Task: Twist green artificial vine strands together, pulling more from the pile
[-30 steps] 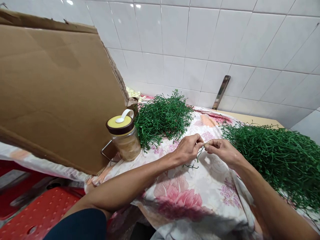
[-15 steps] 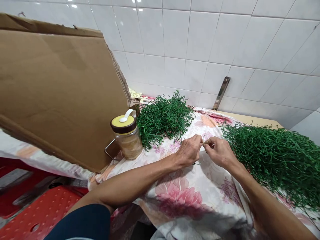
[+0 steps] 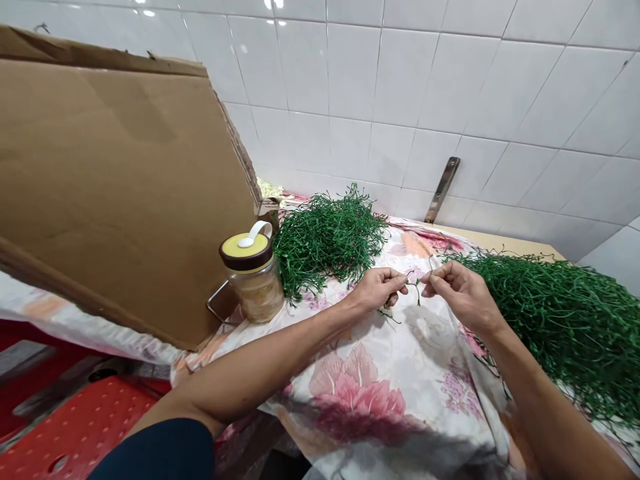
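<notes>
My left hand (image 3: 380, 288) and my right hand (image 3: 463, 293) hover over a floral cloth (image 3: 360, 393), with fingertips pinching a thin green strand (image 3: 415, 283) stretched between them. A short loose piece of strand (image 3: 389, 317) hangs below my left hand. A heap of similar green strands (image 3: 327, 243) lies just beyond my left hand. A larger green heap (image 3: 555, 320) lies directly beyond and to the right of my right hand.
A glass jar (image 3: 255, 283) with a yellow-and-brown lid stands by a large cardboard sheet (image 3: 115, 187) on the left. A red perforated plastic stool (image 3: 75, 420) sits low left. White wall tiles (image 3: 350, 80) and a metal bracket (image 3: 443, 190) stand behind.
My hands have drawn apart, and the green strand now shows between them. My right hand has moved right and away from my left hand.
</notes>
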### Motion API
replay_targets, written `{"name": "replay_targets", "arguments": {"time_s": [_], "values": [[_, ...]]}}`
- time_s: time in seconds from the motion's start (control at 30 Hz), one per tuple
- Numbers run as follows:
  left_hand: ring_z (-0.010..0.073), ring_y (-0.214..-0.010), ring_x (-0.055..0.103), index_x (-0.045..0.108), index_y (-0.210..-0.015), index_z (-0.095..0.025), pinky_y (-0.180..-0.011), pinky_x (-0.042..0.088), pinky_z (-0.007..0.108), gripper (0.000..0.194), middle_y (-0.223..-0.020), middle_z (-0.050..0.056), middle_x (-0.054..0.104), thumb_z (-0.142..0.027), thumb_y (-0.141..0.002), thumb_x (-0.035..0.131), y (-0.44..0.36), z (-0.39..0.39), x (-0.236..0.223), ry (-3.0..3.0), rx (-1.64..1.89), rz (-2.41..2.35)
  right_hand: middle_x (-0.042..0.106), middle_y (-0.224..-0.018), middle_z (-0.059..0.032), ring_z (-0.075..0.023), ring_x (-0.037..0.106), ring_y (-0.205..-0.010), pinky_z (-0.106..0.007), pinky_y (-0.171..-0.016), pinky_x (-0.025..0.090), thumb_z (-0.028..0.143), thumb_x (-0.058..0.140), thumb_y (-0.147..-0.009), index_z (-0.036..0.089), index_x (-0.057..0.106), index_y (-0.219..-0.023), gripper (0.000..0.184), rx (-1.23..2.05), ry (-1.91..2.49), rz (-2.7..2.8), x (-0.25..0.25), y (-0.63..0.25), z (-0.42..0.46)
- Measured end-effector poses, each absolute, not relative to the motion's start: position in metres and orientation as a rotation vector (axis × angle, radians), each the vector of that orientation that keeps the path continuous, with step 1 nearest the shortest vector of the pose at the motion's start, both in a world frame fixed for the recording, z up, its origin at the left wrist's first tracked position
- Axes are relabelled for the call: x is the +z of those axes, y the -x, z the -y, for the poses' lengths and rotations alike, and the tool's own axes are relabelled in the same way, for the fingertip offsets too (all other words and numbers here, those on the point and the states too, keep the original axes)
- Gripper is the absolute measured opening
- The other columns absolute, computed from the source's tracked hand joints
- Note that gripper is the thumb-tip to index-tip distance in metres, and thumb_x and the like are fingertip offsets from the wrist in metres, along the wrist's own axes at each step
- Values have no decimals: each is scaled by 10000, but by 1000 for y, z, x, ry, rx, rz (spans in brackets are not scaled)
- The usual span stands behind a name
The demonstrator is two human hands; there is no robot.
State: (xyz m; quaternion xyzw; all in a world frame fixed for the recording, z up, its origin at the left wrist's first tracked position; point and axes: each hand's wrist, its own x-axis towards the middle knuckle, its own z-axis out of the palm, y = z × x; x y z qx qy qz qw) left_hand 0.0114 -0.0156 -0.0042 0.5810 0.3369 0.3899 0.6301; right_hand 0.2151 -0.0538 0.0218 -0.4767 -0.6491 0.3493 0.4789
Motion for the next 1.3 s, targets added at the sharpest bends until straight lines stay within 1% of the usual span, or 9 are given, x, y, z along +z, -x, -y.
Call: {"name": "replay_targets", "arguments": {"time_s": [0.07,0.3,0.5,0.6,0.83,0.93,1.03,1.2,1.3], "values": [[62,-454,428,632,-753,-127,-458,280,212,437,-581,-8,553,-555,-749,722,-11,17,-2,-1288,882,-762,697,-750,-47,-151,640,-621,-300,-643,512,373,666,-878,181,599,-855,205,957,1171,1546,21,-212,53],[48,-455,432,629,-748,-128,-444,266,205,439,-663,12,601,-551,-722,744,-12,19,0,-1192,894,-764,675,-797,-25,-82,448,-484,-235,-457,327,337,635,-852,174,644,-1111,307,966,1262,1521,10,-208,51],[60,-470,442,641,-755,-117,-453,293,208,452,-603,-8,562,-565,-759,706,-13,21,2,-1403,980,-780,666,-850,-39,-56,326,-494,-228,-454,211,306,634,-794,152,701,-1012,275,1052,1311,1447,6,-203,50],[62,-462,426,643,-761,-123,-458,296,209,441,-547,-29,524,-560,-776,697,-13,23,4,-1438,990,-789,639,-798,-26,-46,270,-483,-237,-460,170,373,697,-779,141,701,-957,292,1200,1276,1395,11,-200,51],[67,-480,451,645,-769,-122,-473,322,211,390,-580,-12,553,-508,-802,691,-10,21,5,-1442,995,-768,615,-722,-13,-40,246,-458,-240,-445,182,546,798,-710,156,662,-815,426,1206,1253,1270,11,-210,43],[62,-488,460,632,-761,-128,-476,335,213,383,-649,7,594,-504,-793,697,-9,18,4,-1396,1017,-754,663,-727,-41,-93,415,-498,-258,-478,333,538,778,-729,168,673,-828,397,941,1310,1355,11,-223,39],[60,-489,471,627,-758,-129,-464,331,210,389,-683,14,610,-508,-773,712,-9,16,5,-1371,1025,-770,696,-742,-54,-167,588,-631,-299,-623,456,481,704,-815,180,716,-857,304,369,1480,1509,20,-241,40],[60,-470,465,633,-757,-125,-440,316,203,402,-642,8,606,-515,-747,729,-11,19,6,-1361,998,-821,734,-818,-97,-237,669,-762,-349,-766,488,320,577,-895,171,750,-963,238,-534,1653,1430,43,-292,42],[60,-480,477,639,-784,-124,-438,325,202,388,-705,27,649,-496,-735,738,-13,19,4,-1337,1006,-819,719,-1079,-212,-346,648,-1059,-441,-911,483,205,531,-865,115,740,-1061,301,-828,1696,1357,53,-325,44]]}}
